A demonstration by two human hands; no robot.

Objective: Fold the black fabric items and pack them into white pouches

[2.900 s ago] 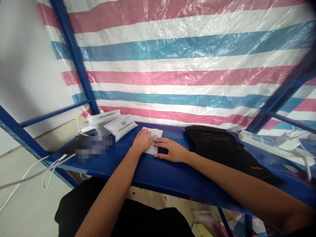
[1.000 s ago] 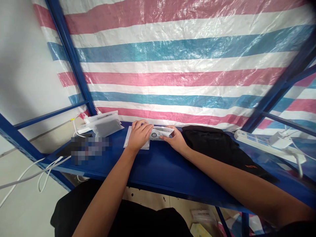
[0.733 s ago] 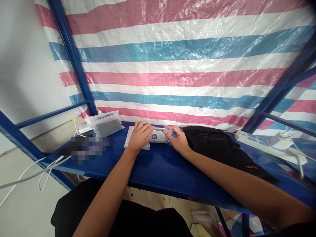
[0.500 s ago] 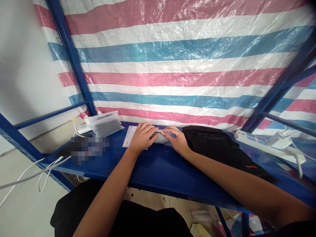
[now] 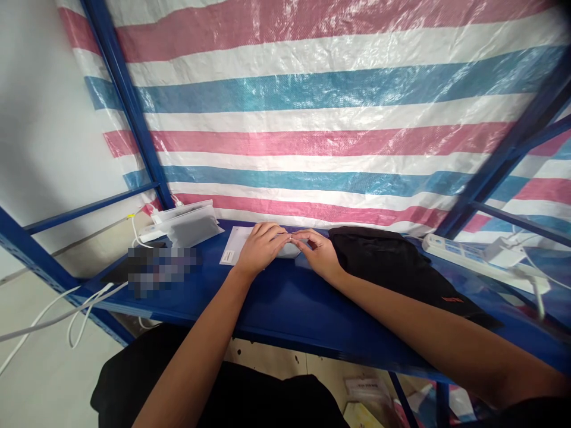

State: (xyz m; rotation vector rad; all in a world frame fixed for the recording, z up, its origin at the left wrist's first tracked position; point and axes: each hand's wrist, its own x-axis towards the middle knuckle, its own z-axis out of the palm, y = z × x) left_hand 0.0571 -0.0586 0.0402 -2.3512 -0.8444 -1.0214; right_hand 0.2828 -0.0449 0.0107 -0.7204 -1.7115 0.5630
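Moved since the earliest head view, the small pouch [image 5: 292, 250] has left its place beside the grey-white pouch [image 5: 195, 226] and is now between the two hands, near the back of the blue shelf [image 5: 289, 315]; its printed front, legible earlier, no longer shows, and only a narrow pale part is visible below the fingers.

From the head camera now, the left hand [image 5: 263, 246] is arched over the left end of the small pouch, thumb and fingertips drawn together on its upper edge; the right hand [image 5: 319, 252] pinches the same edge from the other side, thumb against forefinger, the two sets of fingertips very close together; how firmly either grips cannot be told.

Just left of the left hand, and partly covered by it, a white packet [image 5: 231, 245] lies flat on the blue shelf, with a small printed label at its near corner; farther left the grey-white pouch leans against a white power strip, with a dark flat item [image 5: 118, 264] and a pixelated patch in front of it; white cables [image 5: 40, 324] run off the shelf's left end.

Near the right hand lies a black cloth [image 5: 379, 255] with a small orange mark; beyond it is another power strip [image 5: 473, 258] with a white adapter [image 5: 504, 252] plugged in; behind everything hangs a striped plastic sheet [image 5: 312, 89] in red, white and blue.
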